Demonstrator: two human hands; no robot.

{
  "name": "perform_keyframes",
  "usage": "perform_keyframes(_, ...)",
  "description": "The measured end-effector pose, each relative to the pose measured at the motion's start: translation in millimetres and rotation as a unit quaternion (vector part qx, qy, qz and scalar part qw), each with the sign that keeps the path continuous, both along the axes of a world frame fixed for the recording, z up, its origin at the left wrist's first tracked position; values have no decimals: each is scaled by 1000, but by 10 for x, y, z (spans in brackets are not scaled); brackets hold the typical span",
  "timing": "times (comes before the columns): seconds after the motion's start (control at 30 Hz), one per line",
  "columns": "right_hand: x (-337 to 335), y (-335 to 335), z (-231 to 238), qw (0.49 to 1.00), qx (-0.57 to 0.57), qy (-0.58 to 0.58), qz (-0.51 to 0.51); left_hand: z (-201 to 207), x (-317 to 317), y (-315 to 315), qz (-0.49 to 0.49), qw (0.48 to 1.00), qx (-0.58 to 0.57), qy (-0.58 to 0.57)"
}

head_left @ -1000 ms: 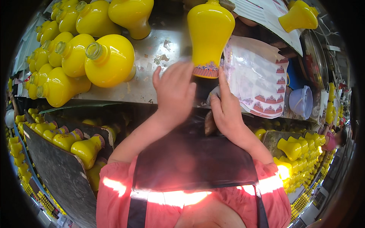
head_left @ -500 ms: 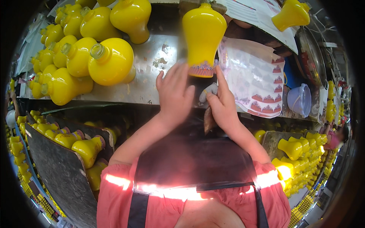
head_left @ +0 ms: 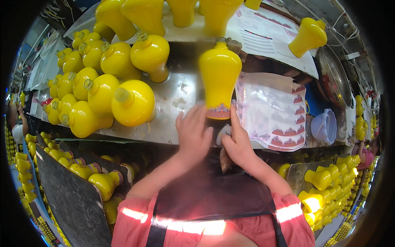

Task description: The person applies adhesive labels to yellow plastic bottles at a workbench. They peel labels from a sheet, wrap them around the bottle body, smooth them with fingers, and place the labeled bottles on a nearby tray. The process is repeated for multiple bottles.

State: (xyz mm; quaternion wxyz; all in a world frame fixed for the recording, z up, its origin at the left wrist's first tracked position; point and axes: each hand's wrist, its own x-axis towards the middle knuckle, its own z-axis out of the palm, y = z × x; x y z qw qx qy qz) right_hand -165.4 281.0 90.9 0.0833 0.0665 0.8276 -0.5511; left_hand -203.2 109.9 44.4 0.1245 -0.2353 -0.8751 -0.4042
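In front of me a glossy yellow vase (head_left: 221,74) has its neck pointing away, by a brown block (head_left: 234,46), and its foot toward me. A patterned red and purple decal band (head_left: 218,111) rings the foot. My left hand (head_left: 193,133), slightly blurred, has its fingers stretched out at the left side of the foot. My right hand (head_left: 239,144) lays its index finger along the right side of the foot. Its other fingers curl around a pale grey, wrapped-looking thing (head_left: 223,133), with a brown pointed piece (head_left: 225,159) hanging below; its kind is unclear.
Several plain yellow vases (head_left: 133,103) crowd the metal table's left side. A decal sheet (head_left: 267,107) lies right of the hands, with a lilac bucket (head_left: 324,126) beyond it. Boards (head_left: 68,193) holding decorated vases stand below left; more vases (head_left: 329,193) fill racks below right.
The view has tilted up, so the table and vase sit lower and more vases show at the back. Both hands stay at the vase's foot, in much the same pose.
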Motion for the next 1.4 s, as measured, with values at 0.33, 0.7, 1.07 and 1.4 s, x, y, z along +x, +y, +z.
perform_keyframes(0.33, -17, 100, 48, 996, 84, 7, 36, 4, -18, -39, -12, 1000, -13, -3)
perform_keyframes(0.7, -455, 254, 218, 999, 21, -15, -35, 168, -436, 175, -13, 997, 20, -73)
perform_keyframes(1.07, -548, 224, 256, 998, 17, -28, -46, 49, -463, 180, -27, 992, 48, -109)
perform_keyframes(1.4, -546, 153, 248, 997, 9, 3, -72, 17, -466, 170, -34, 990, 78, -114)
